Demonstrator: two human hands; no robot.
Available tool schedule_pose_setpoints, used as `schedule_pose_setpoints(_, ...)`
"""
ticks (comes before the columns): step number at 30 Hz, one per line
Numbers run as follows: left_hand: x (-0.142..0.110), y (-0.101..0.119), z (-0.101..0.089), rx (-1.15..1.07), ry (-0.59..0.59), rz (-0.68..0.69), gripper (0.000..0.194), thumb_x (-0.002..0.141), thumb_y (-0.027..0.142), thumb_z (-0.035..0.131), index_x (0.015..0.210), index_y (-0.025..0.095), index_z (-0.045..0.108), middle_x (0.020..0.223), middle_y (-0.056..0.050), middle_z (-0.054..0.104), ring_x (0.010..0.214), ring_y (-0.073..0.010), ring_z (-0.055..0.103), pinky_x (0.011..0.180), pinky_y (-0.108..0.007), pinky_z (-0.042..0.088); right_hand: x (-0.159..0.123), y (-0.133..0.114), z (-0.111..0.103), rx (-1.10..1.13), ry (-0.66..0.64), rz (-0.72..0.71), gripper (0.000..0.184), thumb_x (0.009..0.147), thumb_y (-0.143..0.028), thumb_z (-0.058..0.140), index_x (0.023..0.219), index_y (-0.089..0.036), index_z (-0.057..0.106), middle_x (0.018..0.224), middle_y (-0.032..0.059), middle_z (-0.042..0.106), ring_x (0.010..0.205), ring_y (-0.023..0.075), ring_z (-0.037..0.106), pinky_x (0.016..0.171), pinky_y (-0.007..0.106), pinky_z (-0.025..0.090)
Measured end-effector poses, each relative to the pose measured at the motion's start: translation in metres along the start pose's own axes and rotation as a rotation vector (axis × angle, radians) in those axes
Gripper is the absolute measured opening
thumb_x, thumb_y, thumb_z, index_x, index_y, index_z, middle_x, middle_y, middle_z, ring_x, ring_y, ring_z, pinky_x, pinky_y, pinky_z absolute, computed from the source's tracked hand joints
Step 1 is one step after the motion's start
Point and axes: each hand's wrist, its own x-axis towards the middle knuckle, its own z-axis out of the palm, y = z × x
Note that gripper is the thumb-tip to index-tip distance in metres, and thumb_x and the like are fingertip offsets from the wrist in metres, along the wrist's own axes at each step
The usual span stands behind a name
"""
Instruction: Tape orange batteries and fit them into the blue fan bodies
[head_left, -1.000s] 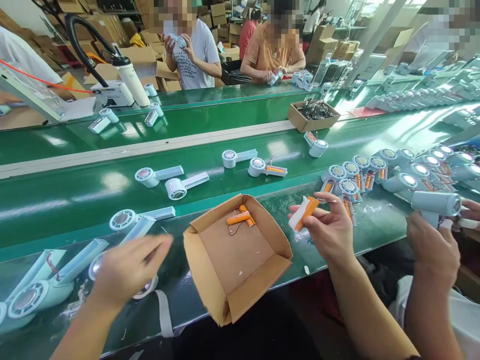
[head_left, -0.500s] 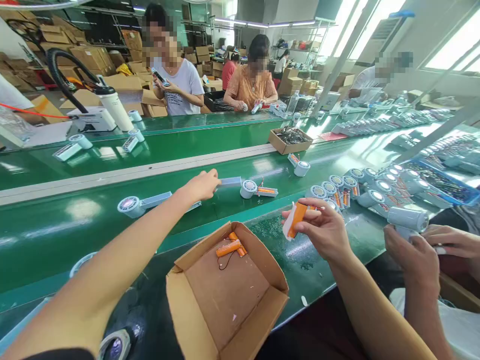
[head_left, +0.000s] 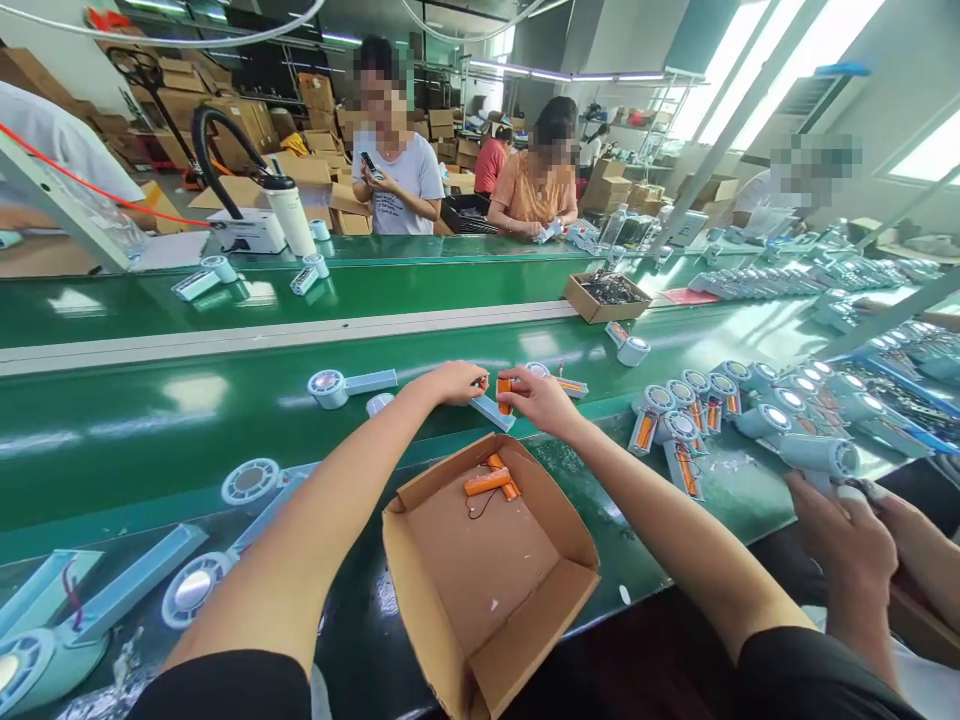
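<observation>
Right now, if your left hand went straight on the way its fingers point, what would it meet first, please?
Most likely the orange battery held in the right hand, just across a narrow gap from the left hand, though depth is hard to judge from this one view.

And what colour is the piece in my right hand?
Orange: the piece in your right hand, best seen in the head view.

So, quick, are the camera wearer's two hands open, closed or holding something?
Left hand: curled; whether it holds anything cannot be told.
Right hand: closed, holding an orange battery.
</observation>
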Motion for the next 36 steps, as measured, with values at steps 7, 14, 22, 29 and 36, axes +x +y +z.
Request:
schedule_pose_setpoints(7, 0.018, 0.001, 0.009, -0.076, 0.067, -0.074, 0.028, 0.106, 0.039, 0.063, 0.125, 0.02, 0.07, 0.125, -0.009, 0.073, 0.114, -0.0227, 0.07, 0.102, -0.042, 0.058, 0.004, -0.009, -0.001, -0.327, -0.133, 0.038, 0.036, 0.099, -0.026, 0.068, 0.135, -0.023, 0.073, 0.084, 0.0061, 0.08, 0.082, 0.0272, 0.076, 0.082, 0.036, 0.056)
schedule_pose_setpoints(14, 0.027, 0.006, 0.014, -0.088, 0.12, -0.11, 0.024, 0.1, 0.028, 0.056, 0.119, 0.026, 0.072, 0.115, -0.006, 0.079, 0.113, -0.0241, 0.072, 0.093, -0.031, 0.053, -0.003, -0.011, -0.005, -0.462, -0.187, 0.092, 0.041, 0.105, -0.029, 0.058, 0.143, -0.02, 0.065, 0.089, 0.0093, 0.081, 0.086, 0.0298, 0.076, 0.078, 0.034, 0.054)
schedule_pose_setpoints(22, 0.031, 0.012, 0.016, -0.131, 0.144, -0.126, 0.025, 0.097, 0.025, 0.057, 0.117, 0.026, 0.073, 0.119, -0.005, 0.08, 0.112, -0.0237, 0.072, 0.093, -0.029, 0.051, -0.014, -0.013, -0.005, -0.543, -0.24, 0.146, 0.046, 0.111, -0.031, 0.046, 0.154, -0.018, 0.053, 0.105, 0.0156, 0.082, 0.095, 0.0342, 0.078, 0.082, 0.038, 0.056)
schedule_pose_setpoints(29, 0.04, 0.015, 0.018, -0.168, 0.149, -0.123, 0.027, 0.098, 0.021, 0.055, 0.119, 0.027, 0.072, 0.132, -0.001, 0.078, 0.117, -0.0205, 0.071, 0.093, -0.027, 0.052, 0.008, -0.008, 0.004, -0.489, -0.329, 0.134, 0.044, 0.107, -0.05, 0.055, 0.139, -0.024, 0.07, 0.127, 0.0177, 0.077, 0.116, 0.0373, 0.073, 0.095, 0.043, 0.055)
schedule_pose_setpoints(36, 0.043, 0.023, 0.017, -0.164, 0.19, -0.108, 0.024, 0.099, 0.018, 0.058, 0.115, 0.024, 0.074, 0.127, -0.001, 0.079, 0.112, -0.0193, 0.071, 0.092, -0.028, 0.052, 0.0, 0.017, -0.012, -0.3, -0.287, 0.141, 0.043, 0.111, -0.028, 0.045, 0.149, -0.019, 0.063, 0.108, 0.0091, 0.082, 0.097, 0.0238, 0.076, 0.089, 0.033, 0.056)
